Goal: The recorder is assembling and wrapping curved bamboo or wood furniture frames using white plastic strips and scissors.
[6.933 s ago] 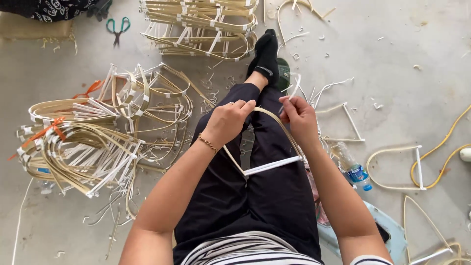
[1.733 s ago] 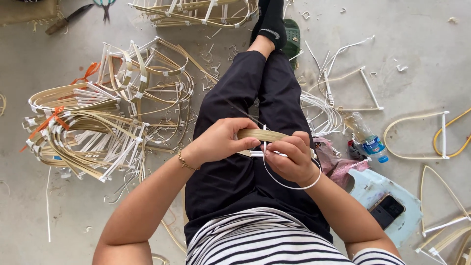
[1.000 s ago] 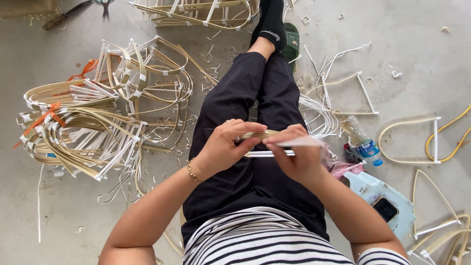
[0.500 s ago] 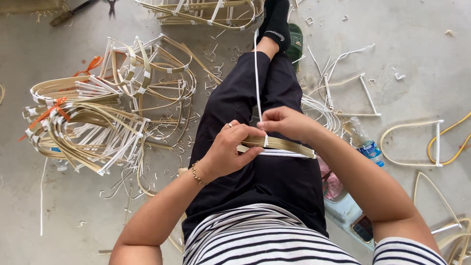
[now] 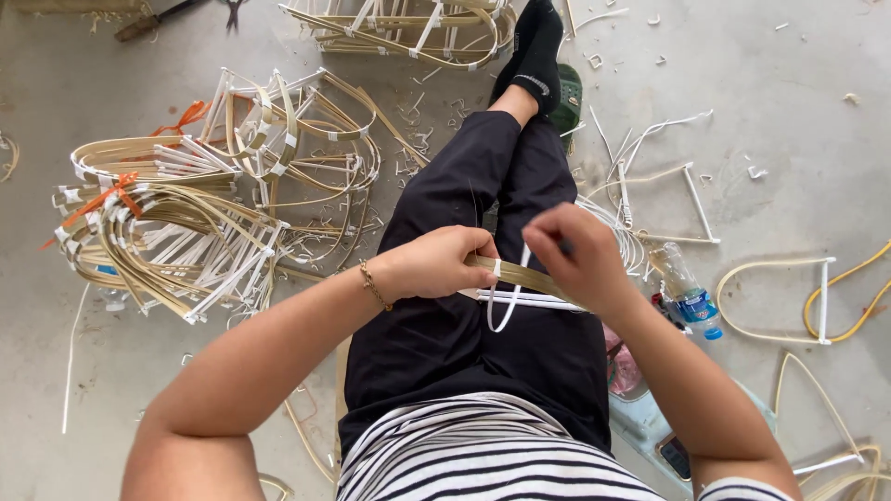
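Two hands are held over the lap, above the black trousers (image 5: 483,325). The left hand (image 5: 436,264) is closed around a bundle of flat cane strips (image 5: 529,276), which lies across the trousers, while the right hand (image 5: 580,260) is pinched shut on a white plastic strip (image 5: 506,297) looped under the cane just beside the left fingertips. A pile of bent cane frames (image 5: 176,223) is seen well to the left of the trousers, and a plastic bottle (image 5: 687,292) near their right side. It is judged that the loop could slacken if the pinch is eased, and that the cane strips could fan apart should the left grip be loosened, since the binding looks only partly wound.
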